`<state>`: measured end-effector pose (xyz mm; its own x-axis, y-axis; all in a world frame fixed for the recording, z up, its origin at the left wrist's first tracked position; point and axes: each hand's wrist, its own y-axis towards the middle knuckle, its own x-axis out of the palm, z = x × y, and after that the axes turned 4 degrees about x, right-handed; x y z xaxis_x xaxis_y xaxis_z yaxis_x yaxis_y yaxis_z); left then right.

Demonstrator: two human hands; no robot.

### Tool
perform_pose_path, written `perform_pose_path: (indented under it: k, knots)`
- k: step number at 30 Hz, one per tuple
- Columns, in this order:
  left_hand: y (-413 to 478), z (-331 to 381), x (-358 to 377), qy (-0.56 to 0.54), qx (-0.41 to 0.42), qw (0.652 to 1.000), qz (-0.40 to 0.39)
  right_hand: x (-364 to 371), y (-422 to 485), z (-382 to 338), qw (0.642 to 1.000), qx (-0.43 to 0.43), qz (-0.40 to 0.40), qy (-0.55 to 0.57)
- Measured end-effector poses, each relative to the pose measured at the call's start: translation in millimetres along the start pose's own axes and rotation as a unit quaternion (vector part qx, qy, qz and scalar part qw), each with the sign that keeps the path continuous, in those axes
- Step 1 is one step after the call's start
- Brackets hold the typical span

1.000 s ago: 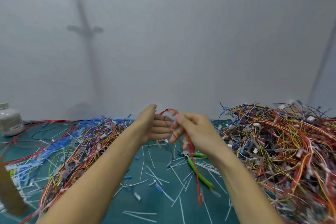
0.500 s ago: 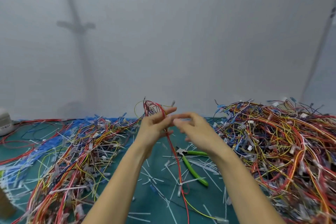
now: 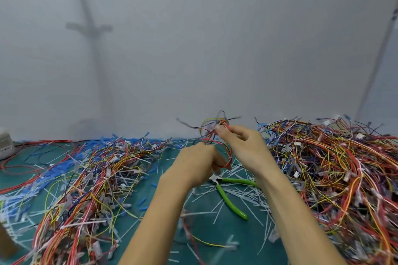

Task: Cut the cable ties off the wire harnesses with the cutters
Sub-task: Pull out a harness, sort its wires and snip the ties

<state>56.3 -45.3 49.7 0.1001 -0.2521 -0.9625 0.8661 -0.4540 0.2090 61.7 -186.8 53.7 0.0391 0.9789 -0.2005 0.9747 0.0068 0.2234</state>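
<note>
**A:** What has shifted in the last half second?

**B:** The harness (image 3: 217,135) no longer trails down in one long red strand. It is gathered into a small loop, held in the air between the hands, above the middle of the surface (image 3: 167,162). The right hand (image 3: 243,144) has risen and pinches the top of the loop. The left hand (image 3: 196,165) has dropped and is curled round its lower end.

**A:** And the cutters?

**B:** The cutters (image 3: 231,200) lie untouched just below the hands, among cut ties (image 3: 243,198).

**A:** How should this step be done well?

**B:** Find the tie first. A pale spot by the left hand may be it, but I cannot tell. Keep the left hand's grip, free the right hand for the cutters, and nip only the tie, never a wire. The tangled pile (image 3: 333,168) lies to the right and the loose pile (image 3: 90,178) to the left.
</note>
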Motion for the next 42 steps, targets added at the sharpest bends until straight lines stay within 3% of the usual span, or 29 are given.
perform_pose_path:
  k: [3,6,8,11,12,14,16,17,21,24,26,27,29,32,34,37,39,42]
  knots:
    - [-1.2,1.5,-7.5,0.007,-0.004,1.0,-0.011,1.8,-0.5,-2.1,1.0,-0.012,0.019,0.011]
    - [-13.0,-3.4,-27.8,-0.158,0.001,0.987,-0.032,-1.1,-1.2,-9.8,0.997,-0.023,0.017,0.077]
    - [-29.4,-10.1,-49.7,-0.314,0.013,0.949,0.007,-3.8,-0.7,-12.2,0.995,-0.024,0.03,0.087]
    - [-43.1,-17.8,-73.0,-0.472,-0.041,0.864,0.172,-3.2,-3.4,-13.4,0.998,-0.024,0.056,0.032]
    - [-42.5,-19.8,-75.1,-0.478,-0.091,0.845,0.224,-1.2,-5.4,-15.2,0.998,-0.026,0.051,0.02]
    - [-35.3,-21.3,-71.5,-0.395,-0.194,0.855,0.275,2.8,-9.5,-20.3,0.999,-0.03,0.032,0.03]
    - [-29.3,-18.7,-64.1,-0.336,-0.238,0.871,0.267,6.3,-12.9,-24.5,0.998,-0.045,-0.001,0.04]
    - [-26.9,-15.6,-61.4,-0.367,-0.235,0.861,0.261,7.7,-14.1,-25.6,0.998,-0.055,-0.02,0.031]
    - [-17.5,-9.3,-54.1,-0.52,-0.194,0.787,0.269,8.5,-20.0,-31.1,0.991,-0.064,-0.114,-0.004]
    - [-13.8,-6.0,-56.2,-0.687,-0.169,0.66,0.253,2.6,-23.5,-35.1,0.981,-0.006,-0.195,0.016]
    - [-12.7,-6.7,-56.8,-0.751,-0.141,0.598,0.242,-0.2,-21.6,-36.0,0.984,0.034,-0.173,0.037]
    - [-12.3,-7.3,-57.1,-0.757,-0.13,0.595,0.236,-1.6,-19.9,-35.8,0.987,0.056,-0.145,0.05]
    - [-11.9,-7.7,-57.1,-0.736,-0.109,0.629,0.224,-5.8,-16.4,-33.2,0.992,0.09,-0.076,0.039]
    - [-10.8,-5.1,-56.3,-0.677,-0.08,0.688,0.248,-16.2,-12.0,-29.1,0.992,0.067,0.026,-0.105]
    - [-10.7,-0.6,-54.9,-0.636,-0.058,0.721,0.268,-21.1,-12.8,-29.2,0.966,0.04,0.051,-0.25]
    - [-10.1,5.0,-53.5,-0.558,-0.035,0.777,0.29,-22.8,-17.9,-31.4,0.899,0.017,0.082,-0.429]
    - [-10.1,8.6,-54.7,-0.518,-0.024,0.803,0.295,-24.7,-21.9,-38.3,0.903,-0.034,0.11,-0.414]
    - [-9.3,12.7,-56.1,-0.458,-0.005,0.841,0.289,-27.2,-24.8,-50.5,0.963,-0.113,0.073,-0.235]
